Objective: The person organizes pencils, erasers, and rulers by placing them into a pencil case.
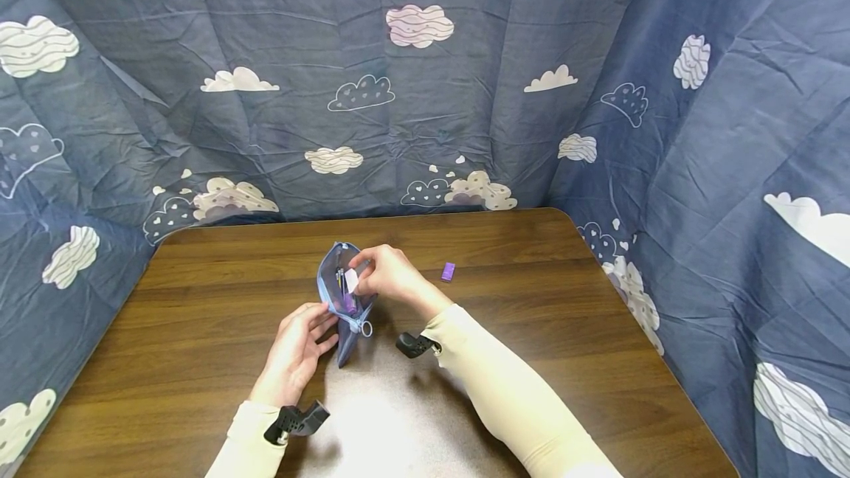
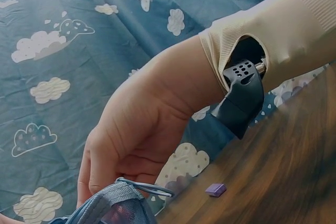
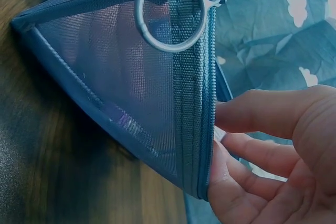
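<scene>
A blue mesh zip pouch (image 1: 347,341) stands with its mouth gaping upward. My left hand (image 1: 299,349) holds its near left side, the thumb at the rim and the other fingers along the mesh. Inside the mouth, my right hand (image 1: 392,276) pinches a small white flat-looking piece (image 1: 351,280); its exact kind is unclear. Slim pens or pencils (image 1: 341,281) and a purple item (image 1: 349,305) show within the pouch. From the zip hangs a pull ring (image 3: 170,45), near in the right wrist view. The left wrist view shows my right hand's fingertips hidden behind the pouch edge.
A small purple block (image 1: 448,271) lies on the wooden table (image 1: 518,301), to the right of the pouch. Dark cloud-patterned curtains (image 1: 465,116) rise along the table's back and sides. Each sleeve has a black wrist camera (image 1: 415,345) at its cuff.
</scene>
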A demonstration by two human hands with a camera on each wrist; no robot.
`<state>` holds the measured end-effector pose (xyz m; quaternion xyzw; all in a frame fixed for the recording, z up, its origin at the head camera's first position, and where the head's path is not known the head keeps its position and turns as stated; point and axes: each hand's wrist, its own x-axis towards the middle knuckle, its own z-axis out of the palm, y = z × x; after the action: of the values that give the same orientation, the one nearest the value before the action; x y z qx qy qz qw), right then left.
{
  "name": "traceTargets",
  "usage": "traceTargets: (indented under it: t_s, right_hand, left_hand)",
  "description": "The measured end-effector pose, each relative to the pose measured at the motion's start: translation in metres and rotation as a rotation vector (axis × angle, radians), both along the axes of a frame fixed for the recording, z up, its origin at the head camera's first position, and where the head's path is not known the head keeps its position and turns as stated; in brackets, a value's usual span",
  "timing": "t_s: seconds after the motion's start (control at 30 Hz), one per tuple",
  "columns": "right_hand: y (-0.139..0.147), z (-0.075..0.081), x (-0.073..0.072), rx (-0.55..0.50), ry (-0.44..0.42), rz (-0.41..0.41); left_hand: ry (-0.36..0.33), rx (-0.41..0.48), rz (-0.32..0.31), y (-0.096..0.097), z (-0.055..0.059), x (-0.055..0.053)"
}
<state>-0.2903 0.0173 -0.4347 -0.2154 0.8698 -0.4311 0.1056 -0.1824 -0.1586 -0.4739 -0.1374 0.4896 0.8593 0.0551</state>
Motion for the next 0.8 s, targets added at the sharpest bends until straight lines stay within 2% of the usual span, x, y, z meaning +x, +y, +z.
traceTargets:
  t_s: [0.17,0.43,0.8]
  right_hand:
    - [0.001,0.001,0.0,0.009,0.017,-0.006]
    - [0.002,0.002,0.002,-0.032,0.014,0.003]
    - [0.008,0.014,0.008,-0.09,0.019,-0.005]
  left_hand:
    - [0.002,0.008,0.002,0.0,0.0,-0.001]
    - [0.004,0.009,0.005,0.0,-0.001,-0.001]
    - [0.004,0.009,0.003,0.0,-0.002,0.0]
